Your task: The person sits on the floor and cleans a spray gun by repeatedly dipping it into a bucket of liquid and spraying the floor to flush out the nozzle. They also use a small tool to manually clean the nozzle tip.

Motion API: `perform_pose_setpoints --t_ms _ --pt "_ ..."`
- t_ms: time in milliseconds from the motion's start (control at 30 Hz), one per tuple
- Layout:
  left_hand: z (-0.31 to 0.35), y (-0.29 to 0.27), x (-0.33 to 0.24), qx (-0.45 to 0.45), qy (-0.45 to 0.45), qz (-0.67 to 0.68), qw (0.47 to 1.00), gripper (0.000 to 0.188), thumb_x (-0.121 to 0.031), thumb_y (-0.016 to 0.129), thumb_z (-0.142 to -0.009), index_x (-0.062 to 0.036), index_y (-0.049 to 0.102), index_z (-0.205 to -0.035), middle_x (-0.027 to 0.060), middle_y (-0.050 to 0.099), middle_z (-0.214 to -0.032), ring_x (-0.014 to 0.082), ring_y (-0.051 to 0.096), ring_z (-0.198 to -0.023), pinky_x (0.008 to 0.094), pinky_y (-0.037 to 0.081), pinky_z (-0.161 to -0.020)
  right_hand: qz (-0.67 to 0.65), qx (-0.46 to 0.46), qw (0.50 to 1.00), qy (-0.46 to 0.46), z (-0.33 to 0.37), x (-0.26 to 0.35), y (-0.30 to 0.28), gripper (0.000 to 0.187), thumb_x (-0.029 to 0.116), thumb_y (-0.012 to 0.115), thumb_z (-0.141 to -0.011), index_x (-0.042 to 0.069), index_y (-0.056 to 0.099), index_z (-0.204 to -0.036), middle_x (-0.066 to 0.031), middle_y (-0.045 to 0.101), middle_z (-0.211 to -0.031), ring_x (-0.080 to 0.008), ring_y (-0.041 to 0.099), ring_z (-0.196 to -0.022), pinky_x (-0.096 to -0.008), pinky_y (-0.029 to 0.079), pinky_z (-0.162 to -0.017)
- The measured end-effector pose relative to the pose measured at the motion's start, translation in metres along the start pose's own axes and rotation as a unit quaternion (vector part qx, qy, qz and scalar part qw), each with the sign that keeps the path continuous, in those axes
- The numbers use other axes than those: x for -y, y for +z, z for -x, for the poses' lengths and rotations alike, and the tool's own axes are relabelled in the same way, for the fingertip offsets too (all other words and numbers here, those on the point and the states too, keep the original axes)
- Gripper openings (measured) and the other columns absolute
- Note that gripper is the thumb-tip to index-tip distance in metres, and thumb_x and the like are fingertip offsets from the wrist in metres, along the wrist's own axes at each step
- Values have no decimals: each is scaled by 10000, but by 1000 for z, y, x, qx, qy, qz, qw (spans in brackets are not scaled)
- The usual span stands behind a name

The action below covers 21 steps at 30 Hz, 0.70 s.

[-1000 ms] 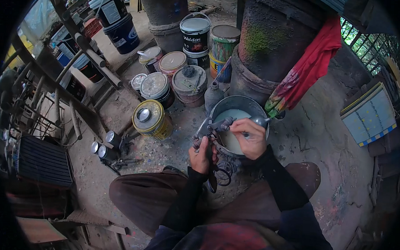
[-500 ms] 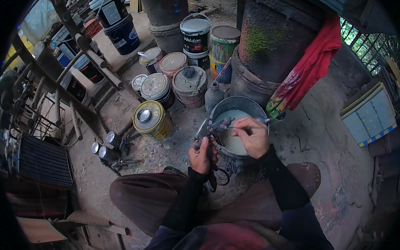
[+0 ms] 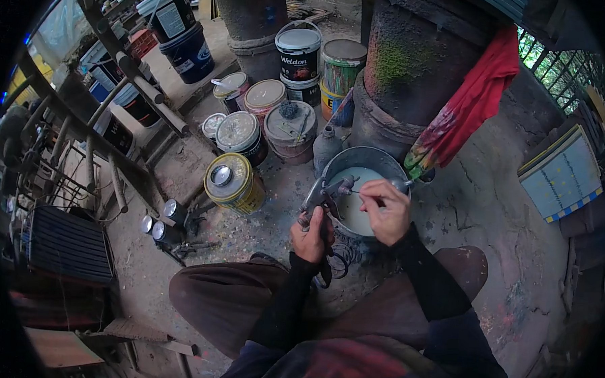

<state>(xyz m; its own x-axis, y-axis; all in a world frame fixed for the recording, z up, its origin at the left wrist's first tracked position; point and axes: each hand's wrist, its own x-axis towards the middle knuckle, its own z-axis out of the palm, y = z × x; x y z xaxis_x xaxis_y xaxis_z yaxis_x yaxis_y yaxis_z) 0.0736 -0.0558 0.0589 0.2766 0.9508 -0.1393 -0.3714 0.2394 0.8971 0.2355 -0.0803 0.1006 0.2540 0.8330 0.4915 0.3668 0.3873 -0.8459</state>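
Note:
My left hand [image 3: 308,239] is wrapped round the handle of a dark spray gun [image 3: 331,192], holding it tilted over a metal bucket. My right hand [image 3: 387,211] is closed in a pinch on a thin rod [image 3: 358,192], whose visible end meets the gun's nozzle. Below both hands stands the round grey bucket [image 3: 366,152], part filled with milky, pale liquid [image 3: 352,222]. A dark coiled hose [image 3: 340,261] hangs beneath the gun, beside the bucket. The rod's other end is hidden by my right fingers.
A grey bottle [image 3: 327,148] stands against the bucket's far left side. Several paint tins and pails, including a yellow tin [image 3: 234,184], stand to the left. More spray guns with metal cups [image 3: 167,232] lie farther left. A red cloth [image 3: 469,105] hangs from a large drum [image 3: 408,79].
The right fingers have curled in more, and the rod no longer shows beyond them. The gun stays over the bucket in my left hand. The whole view has shifted slightly.

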Motion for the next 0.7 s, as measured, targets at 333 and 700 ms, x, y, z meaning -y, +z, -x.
perform_pose_setpoints --t_ms 333,700 --pt "1 -4 3 8 -10 -12 1000 253 -278 492 -922 -34 547 -882 29 519 -602 97 471 -450 236 365 -403 84 37 994 -62 4 -3 9 66 -95 546 -794 -32 562 -799 -97 581 -875 -108 573 -613 -227 486 -519" --pt "1 -4 3 -12 -27 9 1000 263 -285 490 -921 -29 542 -892 25 515 -606 100 461 -449 236 365 -405 18 27 998 -51 1 -4 -3 84 -101 565 -768 -20 560 -788 -95 594 -850 -130 586 -632 -238 476 -551"
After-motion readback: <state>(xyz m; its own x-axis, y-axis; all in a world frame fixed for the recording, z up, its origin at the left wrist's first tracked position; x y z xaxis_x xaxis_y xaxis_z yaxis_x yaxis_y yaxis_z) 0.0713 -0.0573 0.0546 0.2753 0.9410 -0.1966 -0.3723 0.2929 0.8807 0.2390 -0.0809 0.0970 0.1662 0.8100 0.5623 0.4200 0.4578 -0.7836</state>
